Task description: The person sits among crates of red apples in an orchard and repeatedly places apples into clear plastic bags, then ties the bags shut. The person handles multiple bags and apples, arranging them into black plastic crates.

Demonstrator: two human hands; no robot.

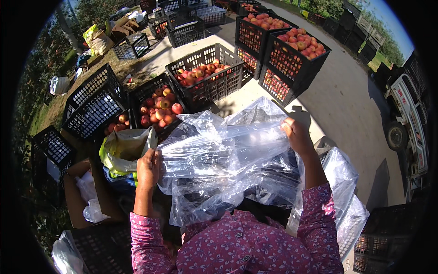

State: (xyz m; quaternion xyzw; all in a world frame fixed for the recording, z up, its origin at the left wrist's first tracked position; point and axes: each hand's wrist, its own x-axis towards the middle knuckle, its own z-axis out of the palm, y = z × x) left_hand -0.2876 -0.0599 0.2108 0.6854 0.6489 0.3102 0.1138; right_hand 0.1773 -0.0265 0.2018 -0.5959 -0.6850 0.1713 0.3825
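Note:
A large clear plastic sheet or bag (226, 150) is stretched between my two hands in front of my body. My left hand (149, 167) is closed around its left end, while my right hand (297, 135) pinches the upper right edge. Loose folds of the plastic hang toward my lap and spread over what lies beneath, which is mostly hidden. Just beyond it stands a black plastic crate of red apples (160, 109). Left of my left hand sits an opened yellow-and-white woven sack (126, 147).
Another apple crate (205, 82) stands farther ahead, with stacked full crates (294, 61) to its right. An empty-looking black crate (94, 102) and a cardboard box with plastic (82, 195) are at left. Plastic-lined crates (342, 191) sit at right, and a vehicle (410, 126) is parked beyond.

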